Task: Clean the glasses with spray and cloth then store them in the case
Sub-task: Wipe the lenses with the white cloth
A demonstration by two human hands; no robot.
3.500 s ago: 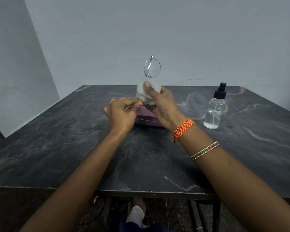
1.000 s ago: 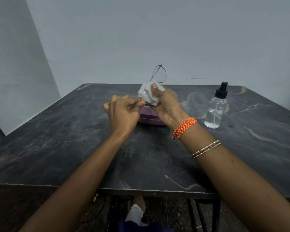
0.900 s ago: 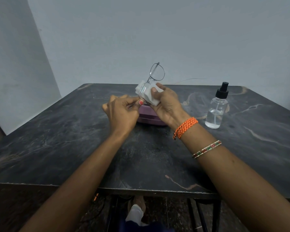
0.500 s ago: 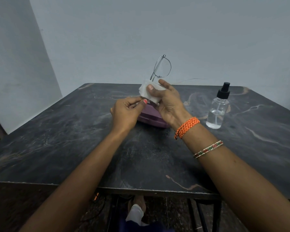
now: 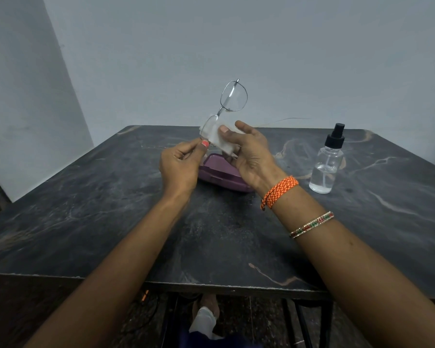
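Thin metal-framed glasses stand on end in the air above the middle of the table, one lens up, the other down between my hands. My left hand pinches the frame at the lower lens with thumb and forefinger. My right hand holds a white cloth against that lower lens, thumb on the front, fingers behind. The purple glasses case lies closed on the table right under both hands, partly hidden by them. A clear spray bottle with a black pump top stands to the right.
The dark marbled table runs from the front edge near me to the grey wall behind. A thin wire lies along the far edge. Under the front edge I see metal table legs and a foot in a white sock.
The glasses have tipped and turned between my hands while the cloth rubbed the lower lens; the upper lens now stands higher and faces more sideways. Both hands have shifted slightly right.
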